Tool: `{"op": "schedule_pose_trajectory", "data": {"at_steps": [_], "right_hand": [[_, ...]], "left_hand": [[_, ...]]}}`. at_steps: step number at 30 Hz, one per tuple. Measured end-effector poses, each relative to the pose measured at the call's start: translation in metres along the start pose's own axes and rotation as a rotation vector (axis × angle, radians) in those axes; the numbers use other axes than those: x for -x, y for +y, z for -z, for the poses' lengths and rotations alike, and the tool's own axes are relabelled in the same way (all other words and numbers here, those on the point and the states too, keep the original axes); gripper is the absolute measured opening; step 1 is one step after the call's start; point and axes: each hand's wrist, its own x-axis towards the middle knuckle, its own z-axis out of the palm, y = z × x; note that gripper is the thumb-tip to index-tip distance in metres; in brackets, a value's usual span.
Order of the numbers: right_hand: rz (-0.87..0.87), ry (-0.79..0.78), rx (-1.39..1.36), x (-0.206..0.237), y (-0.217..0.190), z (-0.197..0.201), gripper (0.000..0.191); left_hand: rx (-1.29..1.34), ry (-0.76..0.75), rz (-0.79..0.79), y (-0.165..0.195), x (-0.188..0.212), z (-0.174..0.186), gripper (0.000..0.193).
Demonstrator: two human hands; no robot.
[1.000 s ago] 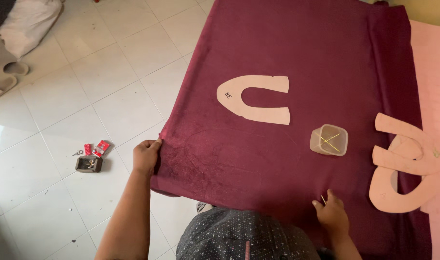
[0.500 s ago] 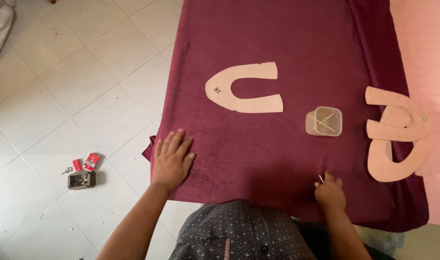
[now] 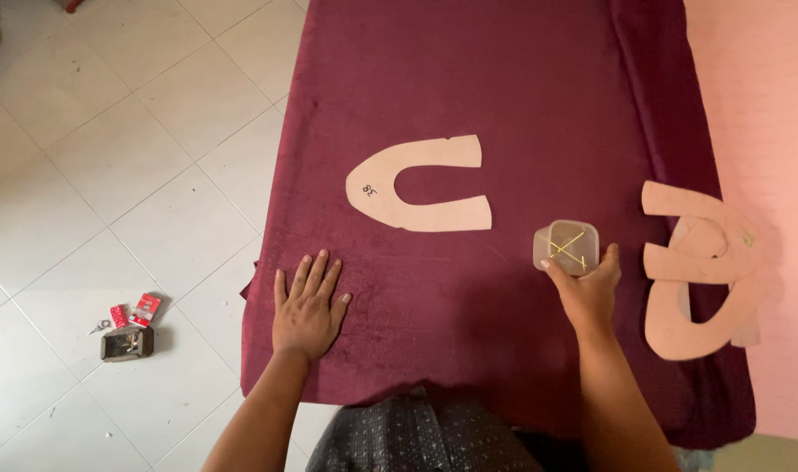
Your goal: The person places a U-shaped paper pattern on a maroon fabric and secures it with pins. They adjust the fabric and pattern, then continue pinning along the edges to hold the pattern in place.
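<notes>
Both hands on maroon cloth point(image 3: 504, 87): left hand point(image 3: 307, 306) flat nr edge, right hand point(image 3: 587, 293) grips container point(image 3: 567, 247).

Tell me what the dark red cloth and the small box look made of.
Cloth: likely velvet or suede-like fabric, matte with a soft nap that shades unevenly. Small box at the right hand: apparently clear plastic, since thin yellow pieces show through it.

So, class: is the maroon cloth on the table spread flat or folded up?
Spread flat. The maroon cloth covers the table, the left hand lies palm down on it, and the U-shaped paper pattern lies flat on top.
</notes>
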Motion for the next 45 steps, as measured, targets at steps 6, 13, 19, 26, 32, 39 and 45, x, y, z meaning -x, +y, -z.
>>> {"op": "schedule_pose_trajectory", "data": {"at_steps": [6,13,19,26,32,39,45], "right_hand": [[0.069,0.051,0.081,-0.057,0.015,-0.003,0.107],[0.191,0.163,0.315,-0.080,-0.007,0.018,0.090],[0.402,-0.406,0.345,-0.066,-0.058,-0.074,0.087],[0.439,-0.516,0.405,-0.079,-0.085,-0.121,0.098],[0.280,-0.460,0.447,-0.094,-0.075,-0.125,0.096],[0.245,-0.244,0.375,-0.080,-0.050,-0.134,0.095],[0.279,-0.226,0.344,-0.086,-0.045,-0.136,0.088]], "left_hand": [[-0.044,-0.036,0.056,0.004,-0.010,0.004,0.064],[-0.052,-0.030,0.073,0.003,-0.019,0.003,0.064],[-0.080,-0.101,0.037,0.004,-0.026,0.008,0.064],[-0.042,-0.117,-0.124,0.015,-0.102,0.021,0.065],[0.030,0.087,0.182,-0.008,-0.138,0.024,0.071],[0.053,0.070,0.222,-0.007,-0.141,0.023,0.074],[0.077,0.095,0.213,-0.008,-0.139,0.021,0.071]]}}
